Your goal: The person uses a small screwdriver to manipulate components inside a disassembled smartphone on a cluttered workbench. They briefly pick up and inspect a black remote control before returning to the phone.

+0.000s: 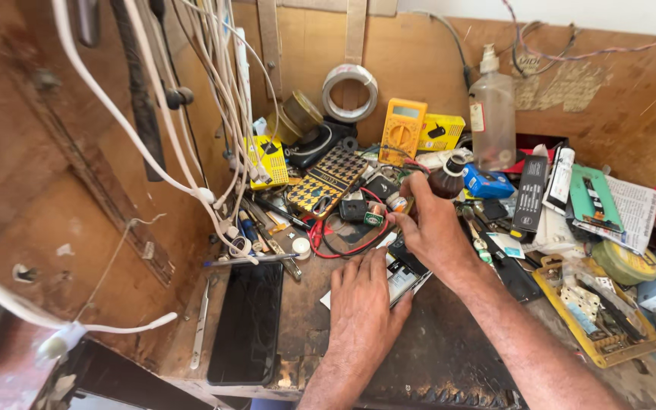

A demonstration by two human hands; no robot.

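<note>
Opened phone [402, 279] under flat left hand [364, 304], right hand [428, 228] grip pinched shut

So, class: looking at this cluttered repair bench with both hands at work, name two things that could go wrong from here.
1. The left hand presses on an opened phone while the right hand works a small part among clutter; a slip could knock the dark bottle beside the knuckles.
2. The black phone lies face up near the bench edge, under hanging white cables; a snagged cable might drag it off.
</note>
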